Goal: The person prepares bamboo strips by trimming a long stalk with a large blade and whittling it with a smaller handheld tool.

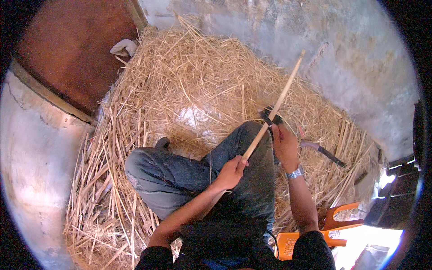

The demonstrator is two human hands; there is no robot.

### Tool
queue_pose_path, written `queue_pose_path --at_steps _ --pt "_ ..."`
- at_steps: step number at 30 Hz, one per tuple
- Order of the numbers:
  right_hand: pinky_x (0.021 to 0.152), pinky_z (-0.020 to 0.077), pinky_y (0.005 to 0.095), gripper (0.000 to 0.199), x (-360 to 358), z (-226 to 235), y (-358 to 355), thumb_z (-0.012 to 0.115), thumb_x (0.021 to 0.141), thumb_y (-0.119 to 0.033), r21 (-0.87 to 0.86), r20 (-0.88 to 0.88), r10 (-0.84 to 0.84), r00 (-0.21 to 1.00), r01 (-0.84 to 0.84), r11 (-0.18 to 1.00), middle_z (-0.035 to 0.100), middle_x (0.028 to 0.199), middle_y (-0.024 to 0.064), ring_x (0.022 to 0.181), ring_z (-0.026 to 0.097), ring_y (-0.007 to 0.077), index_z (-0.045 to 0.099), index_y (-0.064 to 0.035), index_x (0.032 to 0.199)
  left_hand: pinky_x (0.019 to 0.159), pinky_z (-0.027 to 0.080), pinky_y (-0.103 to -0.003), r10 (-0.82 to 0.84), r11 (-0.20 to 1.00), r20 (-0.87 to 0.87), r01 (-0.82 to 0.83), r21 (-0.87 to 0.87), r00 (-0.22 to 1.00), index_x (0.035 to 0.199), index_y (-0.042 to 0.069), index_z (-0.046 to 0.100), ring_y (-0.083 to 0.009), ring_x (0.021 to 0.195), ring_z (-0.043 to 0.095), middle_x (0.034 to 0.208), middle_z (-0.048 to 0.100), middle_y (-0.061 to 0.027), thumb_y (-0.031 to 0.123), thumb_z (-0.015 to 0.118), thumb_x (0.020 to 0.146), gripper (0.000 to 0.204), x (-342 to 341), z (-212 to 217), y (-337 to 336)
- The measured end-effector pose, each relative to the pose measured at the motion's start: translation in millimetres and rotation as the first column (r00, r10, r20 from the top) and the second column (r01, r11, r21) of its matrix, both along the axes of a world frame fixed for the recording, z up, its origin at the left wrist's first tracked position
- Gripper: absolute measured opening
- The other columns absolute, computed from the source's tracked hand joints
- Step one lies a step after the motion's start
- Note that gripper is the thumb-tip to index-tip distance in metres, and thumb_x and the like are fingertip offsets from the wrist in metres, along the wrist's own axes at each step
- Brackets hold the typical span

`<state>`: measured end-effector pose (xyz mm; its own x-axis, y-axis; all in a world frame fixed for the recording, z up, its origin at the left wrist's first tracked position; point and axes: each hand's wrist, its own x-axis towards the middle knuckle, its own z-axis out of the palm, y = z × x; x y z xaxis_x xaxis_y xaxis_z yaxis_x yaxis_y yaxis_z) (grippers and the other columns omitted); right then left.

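A long, pale, peeled stick [282,96], likely bamboo or cane, slants up to the right across my raised knee. My left hand [231,172] is closed around its lower end. My right hand [285,145], with a metal-banded watch on the wrist, is closed beside the middle of the stick. From its fingers a short dark blade [266,119] reaches across the stick, touching it; the blade's handle is hidden in the fist. Another dark piece shows behind the stick there, too unclear to name. My jeans-clad legs [171,173] are folded beneath the work.
Straw and thin shavings [193,67] cover the floor, with longer split strips [114,148] at the left. A dark-handled tool [330,155] lies on the straw to the right. An orange plastic chair [288,243] stands at the lower right. Walls [360,67] and a brown door panel [76,49] enclose the spot.
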<state>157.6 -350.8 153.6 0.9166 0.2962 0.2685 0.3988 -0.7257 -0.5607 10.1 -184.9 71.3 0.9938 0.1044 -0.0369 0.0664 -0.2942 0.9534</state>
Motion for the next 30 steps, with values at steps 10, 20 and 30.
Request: queue_pose_path --at_steps 10,20,30 --pt "0.052 0.0461 0.0536 0.037 2 -46 -7 0.05 0.102 -0.037 -0.005 -0.127 0.103 0.987 -0.105 0.994 0.06 0.065 0.0232 0.061 0.061 0.045 0.059 -0.0058 0.084 0.044 0.035 -0.031 0.001 0.997 -0.022 -0.002 -0.075 1.0 0.092 0.009 0.054 -0.0114 0.047 0.043 0.057 0.042 0.0007 0.036 0.041 0.107 0.033 19 -26 -8" --pt "0.05 0.0437 0.0486 0.034 -29 -43 -13 0.058 0.099 -0.03 -0.003 -0.154 0.141 0.978 -0.143 0.99 0.054 0.062 0.0225 0.058 0.059 0.0423 0.056 -0.0039 0.078 0.039 0.027 -0.023 -0.19 0.75 -0.348 -0.093 -0.655 0.918 0.095 0.01 0.051 -0.0058 0.045 0.033 0.059 0.036 0.0054 0.042 0.045 0.105 0.034 32 3 -12" --pt "0.053 0.0355 0.0264 0.024 -26 -24 -16 0.061 0.098 -0.026 0.483 -0.283 0.225 0.932 -0.065 0.873 0.046 0.063 0.0003 0.062 0.037 0.0066 0.061 -0.0027 0.091 0.041 0.028 -0.022 -0.106 0.774 -0.216 -0.056 -0.631 0.971 0.102 0.007 0.051 -0.0051 0.047 0.032 0.059 0.034 0.0062 0.037 0.048 0.105 0.03 6 32 28"
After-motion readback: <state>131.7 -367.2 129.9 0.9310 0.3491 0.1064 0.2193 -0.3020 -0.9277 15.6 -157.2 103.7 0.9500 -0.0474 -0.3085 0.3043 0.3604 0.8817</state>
